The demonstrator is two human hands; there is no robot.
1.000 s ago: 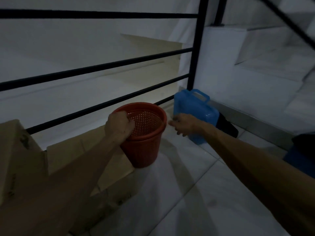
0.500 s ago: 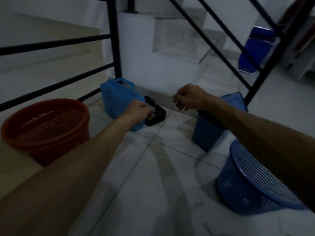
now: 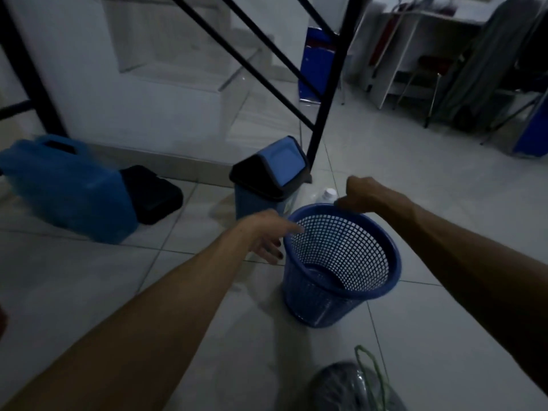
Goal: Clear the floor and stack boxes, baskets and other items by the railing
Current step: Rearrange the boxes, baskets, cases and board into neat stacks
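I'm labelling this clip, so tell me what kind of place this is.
Probably an indoor landing at the foot of a staircase in a home or small office: white steps behind a black railing, tiled floor, and a white desk farther back.

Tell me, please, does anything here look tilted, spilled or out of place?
Yes. The blue mesh basket stands tilted on the floor tiles, its rim gripped by the right hand; the left hand is open beside it. A bottle stands behind it. Nothing looks spilled.
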